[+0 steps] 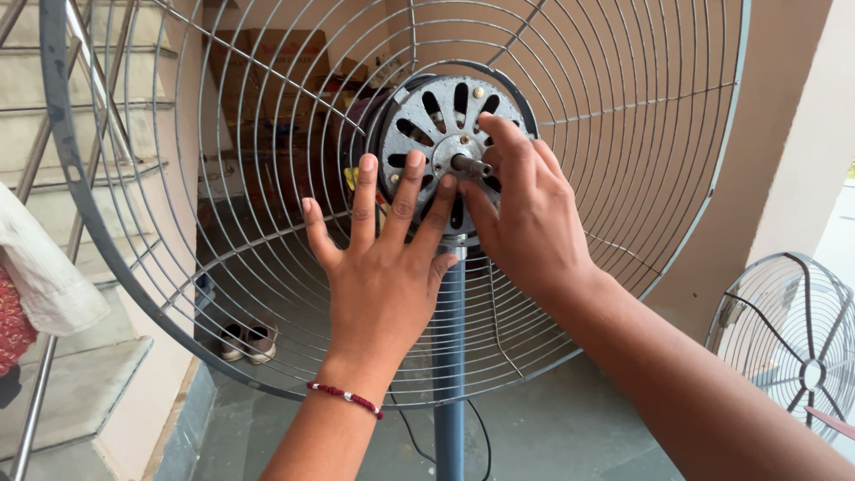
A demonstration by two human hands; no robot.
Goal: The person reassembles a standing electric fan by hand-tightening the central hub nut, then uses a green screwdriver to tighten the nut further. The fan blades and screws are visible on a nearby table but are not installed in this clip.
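Grey wire makes up most of the view: a large round fan guard (178,267) stands on a blue pole (450,374), tilted a little toward the camera. At the far left, a cloth (40,276) hangs over a stair rail (53,178), with concrete steps (80,383) behind. A pair of shoes (248,341) lies on the floor below the guard.

Near the middle, the left hand (383,276), with a red thread bracelet (346,398) on its wrist, lies flat and open against the wires, fingers spread upward; its middle fingertips touch the lower edge of the motor housing (436,125), and it has hold of nothing. That round metal housing, with slots cut in its face, sits at the centre of the guard, and a short shaft (472,166) sticks out of it.

Just right of the shaft, the right hand (525,223) covers part of the housing, fingers curled in close to the shaft; whether its grip closes on anything is hard to tell from here.

At the far right, a second, smaller fan guard (788,338) stands by the wall.
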